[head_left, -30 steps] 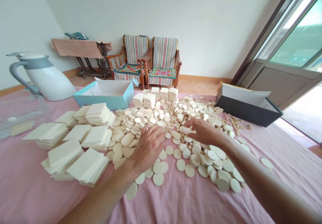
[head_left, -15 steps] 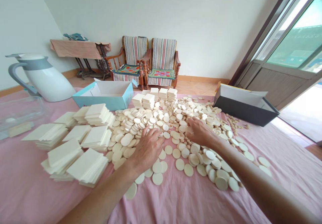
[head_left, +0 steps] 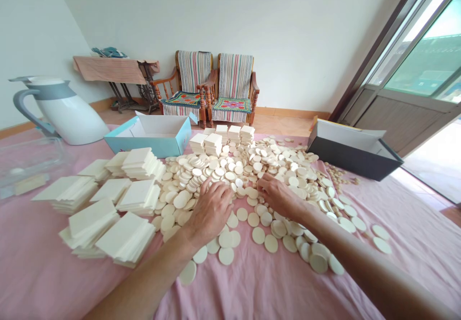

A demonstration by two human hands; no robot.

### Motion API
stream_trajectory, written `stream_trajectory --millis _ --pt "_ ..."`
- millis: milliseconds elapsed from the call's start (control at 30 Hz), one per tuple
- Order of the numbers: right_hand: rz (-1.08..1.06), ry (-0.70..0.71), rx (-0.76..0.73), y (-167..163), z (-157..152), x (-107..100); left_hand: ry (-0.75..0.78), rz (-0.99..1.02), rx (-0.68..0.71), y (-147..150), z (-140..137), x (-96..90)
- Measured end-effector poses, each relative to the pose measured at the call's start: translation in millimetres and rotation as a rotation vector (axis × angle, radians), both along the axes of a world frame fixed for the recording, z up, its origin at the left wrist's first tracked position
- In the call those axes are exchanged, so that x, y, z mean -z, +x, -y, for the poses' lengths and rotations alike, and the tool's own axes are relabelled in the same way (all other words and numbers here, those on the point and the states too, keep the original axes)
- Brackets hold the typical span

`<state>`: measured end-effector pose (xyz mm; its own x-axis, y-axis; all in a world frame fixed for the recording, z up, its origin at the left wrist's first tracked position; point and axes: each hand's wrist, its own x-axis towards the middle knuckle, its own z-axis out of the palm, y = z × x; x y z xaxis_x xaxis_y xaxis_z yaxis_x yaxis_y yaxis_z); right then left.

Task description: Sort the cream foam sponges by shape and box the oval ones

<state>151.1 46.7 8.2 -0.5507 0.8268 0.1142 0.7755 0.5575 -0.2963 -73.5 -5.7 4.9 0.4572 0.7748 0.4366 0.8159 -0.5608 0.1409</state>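
Observation:
A wide heap of round cream-coloured wooden discs (head_left: 216, 169) lies across the middle of the cloth. My left hand (head_left: 212, 208) rests palm down on the near side of this heap, fingers a little apart and bent over the discs; nothing shows held in it. To its right, my right hand (head_left: 279, 195) has its fingers curled together among the discs. Whatever it may be gripping is hidden under the fingers. Loose discs (head_left: 258, 235) lie flat between my forearms. Stacks of square cream pieces (head_left: 124, 238) stand left of my left hand.
More square stacks (head_left: 212, 143) stand behind the heap. A light-blue open box (head_left: 146, 143) is at the back left, a black open box (head_left: 351, 159) at the right. A white jug (head_left: 74, 118) and a clear plastic container (head_left: 32, 161) sit far left on the pink cloth (head_left: 252, 286).
My right hand has moved left and slightly nearer, closer to my left hand. My left hand has barely shifted.

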Motion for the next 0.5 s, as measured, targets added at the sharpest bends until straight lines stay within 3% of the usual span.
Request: stream_trajectory --millis 233,400,500 --pt "0.112 -0.027 0.069 11.3 -6.7 -8.1 0.025 0.040 -0.029 -1.5 -1.2 -0.8" --pt "0.129 -0.166 0.009 23.7 2.7 -23.1 0.033 0.039 -0.031 -2.1 -1.6 0.8" --pt "0.147 -0.179 -0.028 25.1 13.4 -29.3 0.029 0.025 -0.022 -2.0 -1.5 0.9"
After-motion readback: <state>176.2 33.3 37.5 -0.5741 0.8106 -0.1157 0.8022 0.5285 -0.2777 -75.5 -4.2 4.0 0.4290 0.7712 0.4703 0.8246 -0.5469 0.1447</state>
